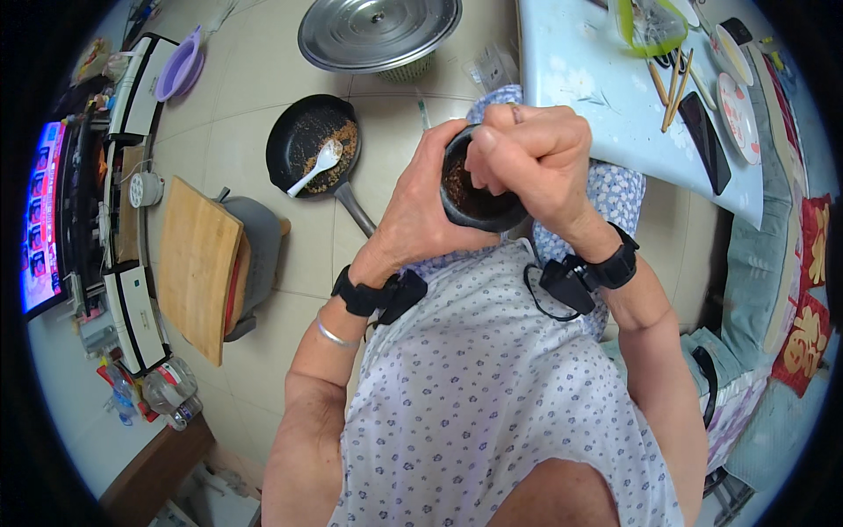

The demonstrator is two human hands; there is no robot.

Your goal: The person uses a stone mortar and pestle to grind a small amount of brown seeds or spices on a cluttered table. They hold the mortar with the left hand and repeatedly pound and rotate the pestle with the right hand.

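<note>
Above my lap, my left hand [421, 197] wraps the side of a dark mortar [487, 221], its thumb and fingers against the outer wall. Brown ground bits lie inside the mortar. My right hand [543, 158] is closed in a fist over the mortar's mouth; whatever it grips is mostly hidden by the fingers, likely a pestle. On the tiled floor to the left is a black frying pan [290, 132] holding brown crumbs and a white plastic spoon [319, 168].
A metal lid [379, 33] covers a green basket [408, 68] ahead. The cloth-covered table [566, 85] at right bears chopsticks [675, 99], a phone [705, 141] and a plate [737, 118]. Left are a wooden board [197, 270] on a grey container [260, 230] and a purple basin [179, 69].
</note>
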